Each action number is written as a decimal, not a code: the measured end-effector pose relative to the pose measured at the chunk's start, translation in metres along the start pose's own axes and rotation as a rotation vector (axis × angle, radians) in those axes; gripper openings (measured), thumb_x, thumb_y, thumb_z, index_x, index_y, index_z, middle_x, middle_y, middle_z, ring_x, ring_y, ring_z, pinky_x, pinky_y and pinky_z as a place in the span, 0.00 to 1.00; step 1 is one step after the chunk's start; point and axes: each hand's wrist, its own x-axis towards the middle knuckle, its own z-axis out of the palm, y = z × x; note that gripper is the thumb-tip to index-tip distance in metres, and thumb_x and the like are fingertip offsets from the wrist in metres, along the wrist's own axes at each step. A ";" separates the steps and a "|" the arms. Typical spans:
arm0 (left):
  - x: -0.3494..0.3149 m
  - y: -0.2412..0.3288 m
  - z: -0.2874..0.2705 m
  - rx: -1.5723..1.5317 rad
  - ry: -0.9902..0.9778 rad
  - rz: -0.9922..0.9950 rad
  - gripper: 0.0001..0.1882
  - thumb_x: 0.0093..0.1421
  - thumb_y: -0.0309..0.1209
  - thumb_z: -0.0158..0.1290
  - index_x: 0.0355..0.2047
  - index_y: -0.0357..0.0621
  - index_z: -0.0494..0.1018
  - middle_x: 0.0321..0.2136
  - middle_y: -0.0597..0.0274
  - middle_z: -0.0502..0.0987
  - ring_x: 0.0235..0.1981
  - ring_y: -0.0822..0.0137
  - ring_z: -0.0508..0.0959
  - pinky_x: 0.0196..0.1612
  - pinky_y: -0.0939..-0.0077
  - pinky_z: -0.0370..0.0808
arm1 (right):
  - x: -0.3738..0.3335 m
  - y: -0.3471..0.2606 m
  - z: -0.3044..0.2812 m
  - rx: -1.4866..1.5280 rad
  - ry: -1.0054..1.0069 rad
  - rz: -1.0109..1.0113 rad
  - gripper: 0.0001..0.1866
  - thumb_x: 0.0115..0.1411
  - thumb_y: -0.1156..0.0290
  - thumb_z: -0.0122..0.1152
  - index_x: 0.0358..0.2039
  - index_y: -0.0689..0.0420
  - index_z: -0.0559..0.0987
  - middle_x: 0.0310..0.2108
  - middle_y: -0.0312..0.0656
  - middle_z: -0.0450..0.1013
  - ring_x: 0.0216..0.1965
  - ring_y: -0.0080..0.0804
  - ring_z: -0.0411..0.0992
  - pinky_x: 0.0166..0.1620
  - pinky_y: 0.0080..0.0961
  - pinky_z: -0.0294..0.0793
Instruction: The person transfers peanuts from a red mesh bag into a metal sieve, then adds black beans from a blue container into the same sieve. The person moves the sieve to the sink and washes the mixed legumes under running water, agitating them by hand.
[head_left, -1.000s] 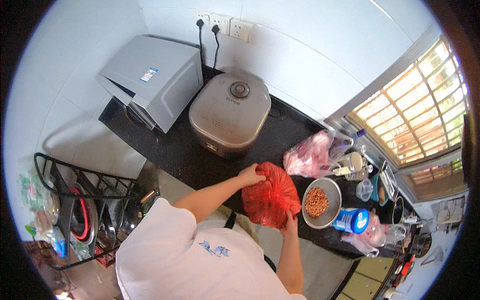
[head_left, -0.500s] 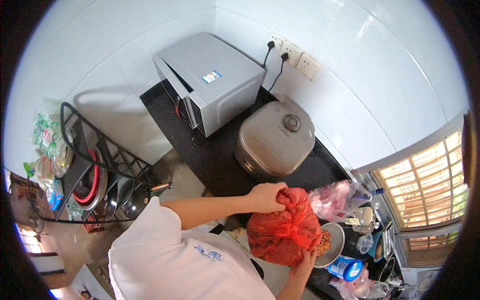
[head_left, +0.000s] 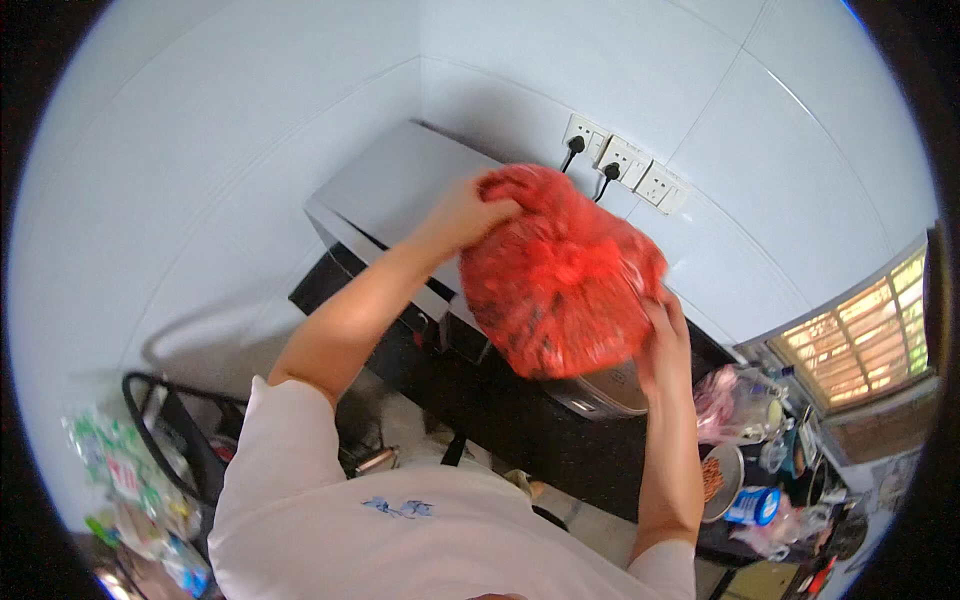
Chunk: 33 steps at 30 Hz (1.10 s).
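Holds up a bulging red plastic bag (head_left: 560,290) between left hand (head_left: 468,216), with fingers curled tight over its upper left edge, and right hand (head_left: 668,338), with fingers loosely cupped against its right side. Hides part of a grey boxy appliance (head_left: 395,185) behind the left fingers and most of a rice cooker (head_left: 617,392) below the right ones. Leaves a metal bowl (head_left: 734,488) visible farther right.

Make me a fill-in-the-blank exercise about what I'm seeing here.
The left hand and right hand hold up a plastic bag coloured ____.
In the wall sockets, the number of black plugs is ____.
Beside the metal bowl is a tub coloured white and ____.

Missing words: red; two; blue.
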 end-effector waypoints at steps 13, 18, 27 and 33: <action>0.092 -0.104 -0.195 0.628 0.109 0.035 0.21 0.55 0.37 0.55 0.47 0.40 0.73 0.42 0.50 0.78 0.43 0.58 0.77 0.47 0.67 0.71 | 0.152 0.088 0.108 -0.977 -0.047 -0.387 0.12 0.59 0.65 0.54 0.41 0.55 0.76 0.35 0.46 0.74 0.34 0.42 0.74 0.36 0.35 0.74; 0.087 -0.079 -0.213 1.360 0.409 0.579 0.30 0.48 0.46 0.61 0.49 0.46 0.72 0.47 0.46 0.72 0.51 0.47 0.68 0.55 0.53 0.63 | 0.076 0.064 0.039 -0.995 0.078 -0.686 0.10 0.55 0.65 0.58 0.31 0.58 0.79 0.28 0.48 0.72 0.32 0.47 0.72 0.37 0.39 0.72; -0.078 0.013 0.175 0.764 -0.028 0.750 0.17 0.49 0.32 0.60 0.37 0.43 0.67 0.44 0.48 0.64 0.51 0.50 0.62 0.56 0.56 0.54 | -0.153 0.098 -0.213 -1.095 0.569 -0.402 0.13 0.56 0.63 0.61 0.22 0.61 0.78 0.17 0.42 0.69 0.22 0.34 0.68 0.29 0.30 0.68; -0.211 -0.058 0.397 0.273 -0.550 0.569 0.31 0.43 0.29 0.63 0.41 0.37 0.55 0.36 0.53 0.58 0.38 0.60 0.63 0.43 0.65 0.64 | -0.299 0.094 -0.338 -0.761 0.847 -0.194 0.10 0.56 0.67 0.61 0.28 0.61 0.77 0.17 0.41 0.69 0.19 0.25 0.66 0.26 0.24 0.67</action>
